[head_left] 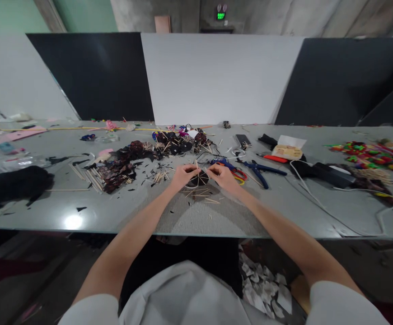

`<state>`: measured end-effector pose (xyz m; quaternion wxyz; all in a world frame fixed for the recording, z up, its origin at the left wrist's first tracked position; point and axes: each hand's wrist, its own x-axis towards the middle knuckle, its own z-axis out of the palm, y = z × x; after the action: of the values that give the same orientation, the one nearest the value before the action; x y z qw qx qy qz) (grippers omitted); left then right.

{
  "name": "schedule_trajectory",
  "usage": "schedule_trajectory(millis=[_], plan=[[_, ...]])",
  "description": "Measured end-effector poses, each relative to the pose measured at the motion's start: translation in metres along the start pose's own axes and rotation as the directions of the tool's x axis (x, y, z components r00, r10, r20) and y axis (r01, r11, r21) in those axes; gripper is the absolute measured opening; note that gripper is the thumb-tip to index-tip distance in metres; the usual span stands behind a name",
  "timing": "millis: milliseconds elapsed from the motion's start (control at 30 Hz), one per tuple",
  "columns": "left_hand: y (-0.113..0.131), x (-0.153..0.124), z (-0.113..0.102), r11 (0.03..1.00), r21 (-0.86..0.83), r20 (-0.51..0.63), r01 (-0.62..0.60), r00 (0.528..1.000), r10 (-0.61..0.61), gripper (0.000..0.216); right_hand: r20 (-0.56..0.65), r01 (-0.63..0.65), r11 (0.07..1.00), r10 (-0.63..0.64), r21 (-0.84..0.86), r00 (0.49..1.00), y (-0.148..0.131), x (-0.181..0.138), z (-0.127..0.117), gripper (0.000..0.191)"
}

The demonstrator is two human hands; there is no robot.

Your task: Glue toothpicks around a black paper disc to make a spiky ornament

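Near the front middle of the table, a small dark round piece (pixel 201 179) with thin pale sticks fanned across it lies between my two hands. My left hand (pixel 185 175) is closed in a pinch at its left side, and the tip of a thin wooden stick shows above the fingertips. On the right side my right hand (pixel 223 176) has its thumb and fingers pinched together at the piece's edge; what they grip is too small to make out. Several loose wooden sticks (pixel 198 195) lie just in front of the hands.
Blue pliers (pixel 259 171) and scissors with red and yellow handles (pixel 239 175) lie right of my hands. Dark scraps and stick bundles (pixel 118 174) spread to the left. A white cable (pixel 313 194) loops on the right, near colourful fuzzy strips (pixel 362 153). Upright panels (pixel 222 79) stand behind.
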<state>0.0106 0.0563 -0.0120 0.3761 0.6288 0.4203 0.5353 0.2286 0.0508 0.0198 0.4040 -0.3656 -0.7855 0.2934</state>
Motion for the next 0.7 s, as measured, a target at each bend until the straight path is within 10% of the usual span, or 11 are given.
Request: schedule_trajectory(millis=[700], plan=[[0.0009,-0.0018,0.0023,1.0,-0.016,0.081,-0.025,0.996,0.026,0.033,0.006,0.134,0.987,-0.134,-0.093,0.991,-0.0038,-0.0045,0.0024,0.027]])
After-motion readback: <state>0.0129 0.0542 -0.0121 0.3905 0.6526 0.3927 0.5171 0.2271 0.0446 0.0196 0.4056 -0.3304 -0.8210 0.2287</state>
